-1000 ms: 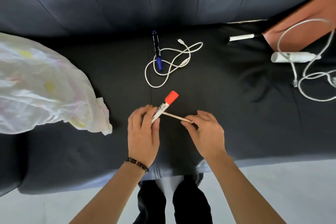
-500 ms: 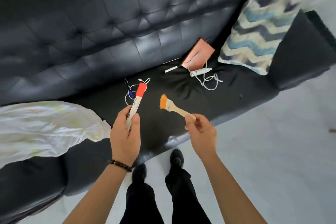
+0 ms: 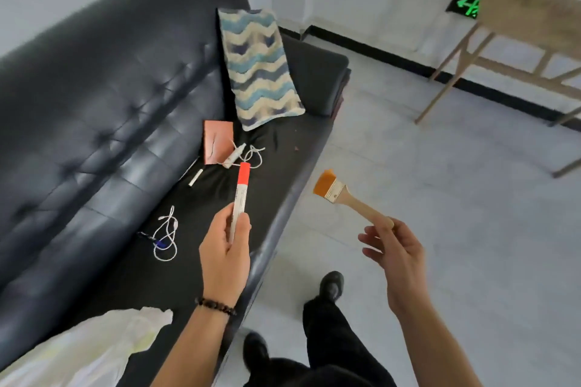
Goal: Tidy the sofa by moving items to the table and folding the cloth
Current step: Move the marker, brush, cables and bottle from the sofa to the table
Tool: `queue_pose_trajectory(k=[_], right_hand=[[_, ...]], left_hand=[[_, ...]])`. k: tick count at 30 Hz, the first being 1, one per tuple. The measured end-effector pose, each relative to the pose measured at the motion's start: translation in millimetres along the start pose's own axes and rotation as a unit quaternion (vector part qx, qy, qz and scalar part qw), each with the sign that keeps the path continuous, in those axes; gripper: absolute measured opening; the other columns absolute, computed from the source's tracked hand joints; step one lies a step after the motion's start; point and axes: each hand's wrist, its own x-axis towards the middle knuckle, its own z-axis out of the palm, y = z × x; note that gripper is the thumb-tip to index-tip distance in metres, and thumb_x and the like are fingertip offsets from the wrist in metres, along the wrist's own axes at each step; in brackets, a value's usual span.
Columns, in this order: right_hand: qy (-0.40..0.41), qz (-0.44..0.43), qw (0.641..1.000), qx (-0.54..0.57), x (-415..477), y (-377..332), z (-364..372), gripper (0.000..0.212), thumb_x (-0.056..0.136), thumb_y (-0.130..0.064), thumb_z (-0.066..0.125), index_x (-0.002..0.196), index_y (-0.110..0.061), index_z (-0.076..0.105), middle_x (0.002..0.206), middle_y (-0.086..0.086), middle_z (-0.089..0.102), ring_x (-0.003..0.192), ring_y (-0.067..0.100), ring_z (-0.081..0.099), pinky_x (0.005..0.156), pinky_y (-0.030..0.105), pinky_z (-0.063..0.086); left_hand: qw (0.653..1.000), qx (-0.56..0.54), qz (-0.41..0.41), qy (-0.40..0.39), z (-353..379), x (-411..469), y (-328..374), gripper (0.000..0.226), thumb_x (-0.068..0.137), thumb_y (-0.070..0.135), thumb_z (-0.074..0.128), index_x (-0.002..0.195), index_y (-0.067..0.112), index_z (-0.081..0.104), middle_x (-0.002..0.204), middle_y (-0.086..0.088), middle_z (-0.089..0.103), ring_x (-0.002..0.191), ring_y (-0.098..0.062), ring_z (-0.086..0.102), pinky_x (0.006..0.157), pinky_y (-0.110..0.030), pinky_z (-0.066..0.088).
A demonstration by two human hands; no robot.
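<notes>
**Marker and brush held clear of the sofa**

Above the front edge of the sofa (image 3: 103, 122), a red-capped marker (image 3: 240, 198) is gripped upright in the left hand (image 3: 224, 256), with the fingers (image 3: 243, 228) clamped around its white barrel and the cap pointing away from the person. A beaded bracelet (image 3: 216, 307) is worn on that wrist. Over the pale floor (image 3: 471, 214), a paintbrush (image 3: 345, 195) is held by the right hand (image 3: 397, 256); the end of its wooden handle is pinched between thumb and fingers, and the orange bristles are tilted up and to the left.

On the dark seat, a coiled white cable (image 3: 166, 237) is seen lying with a blue pen (image 3: 157, 242) touching it. Further along, a small white stick (image 3: 195, 181) is seen, and beyond it a reddish-brown wallet (image 3: 217, 141) is propped against the backrest, with a white tube (image 3: 235, 154) and a second cable (image 3: 254, 155) just beside it. A wave-patterned cushion (image 3: 257, 66) is leaned against the backrest near the armrest. A crumpled white cloth (image 3: 81, 355) is spread at the near end of the seat.

At the upper right, well apart from the sofa, a wooden tabletop (image 3: 531, 11) on slanted legs is visible. A green lit sign (image 3: 465, 5) is mounted on the wall behind it.
</notes>
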Motion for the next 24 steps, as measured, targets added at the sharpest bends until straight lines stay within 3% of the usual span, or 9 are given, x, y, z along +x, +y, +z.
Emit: queue_pose_trajectory(k=[5, 10, 12, 15, 18, 24], right_hand=[[0.123, 0.038, 0.983, 0.134, -6, 2, -112, 0.018, 0.093, -0.031, 0.064, 0.098, -0.014, 0.067, 0.083, 0.004, 0.067, 0.08, 0.019, 0.069, 0.074, 0.035, 0.053], [0.217, 0.021, 0.95, 0.225, 20, 6, -220, 0.018, 0.094, -0.031, 0.062, 0.098, -0.014, 0.065, 0.081, 0.003, 0.067, 0.08, 0.02, 0.068, 0.073, 0.034, 0.052], [0.233, 0.024, 0.941, 0.244, 45, 9, -264, 0.018, 0.094, -0.032, 0.062, 0.098, -0.015, 0.066, 0.083, 0.005, 0.067, 0.082, 0.021, 0.068, 0.074, 0.035, 0.052], [0.243, 0.032, 0.933, 0.263, 91, 2, -327, 0.017, 0.093, -0.033, 0.063, 0.095, -0.016, 0.065, 0.081, 0.003, 0.066, 0.082, 0.02, 0.067, 0.074, 0.033, 0.051], [0.258, 0.016, 0.928, 0.267, 131, -24, -385, 0.017, 0.093, -0.035, 0.064, 0.094, -0.017, 0.065, 0.078, -0.001, 0.065, 0.08, 0.016, 0.067, 0.074, 0.031, 0.052], [0.277, -0.01, 0.93, 0.242, 198, -73, -468, 0.02, 0.093, -0.035, 0.064, 0.088, -0.016, 0.066, 0.074, -0.005, 0.065, 0.075, 0.009, 0.066, 0.069, 0.025, 0.051]], left_hand=[[0.986, 0.024, 0.091, -0.136, 87, -14, 49, 0.017, 0.097, 0.027, 0.051, 0.103, 0.017, 0.063, 0.064, 0.007, 0.055, 0.055, -0.008, 0.051, 0.053, -0.011, 0.04], [0.945, 0.068, 0.189, -0.26, 208, -40, 99, 0.01, 0.097, 0.037, 0.05, 0.098, 0.034, 0.059, 0.069, 0.003, 0.056, 0.054, -0.013, 0.049, 0.051, -0.024, 0.042], [0.933, 0.087, 0.212, -0.278, 261, -57, 115, 0.008, 0.097, 0.035, 0.051, 0.097, 0.041, 0.056, 0.073, -0.001, 0.059, 0.06, -0.018, 0.053, 0.054, -0.029, 0.044], [0.931, 0.089, 0.216, -0.282, 344, -82, 140, 0.008, 0.097, 0.033, 0.052, 0.102, 0.034, 0.058, 0.076, -0.006, 0.06, 0.064, -0.02, 0.053, 0.058, -0.035, 0.048], [0.927, 0.082, 0.226, -0.288, 415, -101, 173, 0.024, 0.092, 0.039, 0.049, 0.105, 0.023, 0.062, 0.074, -0.004, 0.059, 0.057, -0.013, 0.048, 0.051, -0.027, 0.042], [0.922, 0.061, 0.225, -0.309, 517, -116, 228, 0.014, 0.097, 0.027, 0.05, 0.101, 0.018, 0.06, 0.069, -0.012, 0.057, 0.049, -0.009, 0.042, 0.041, -0.013, 0.031]])
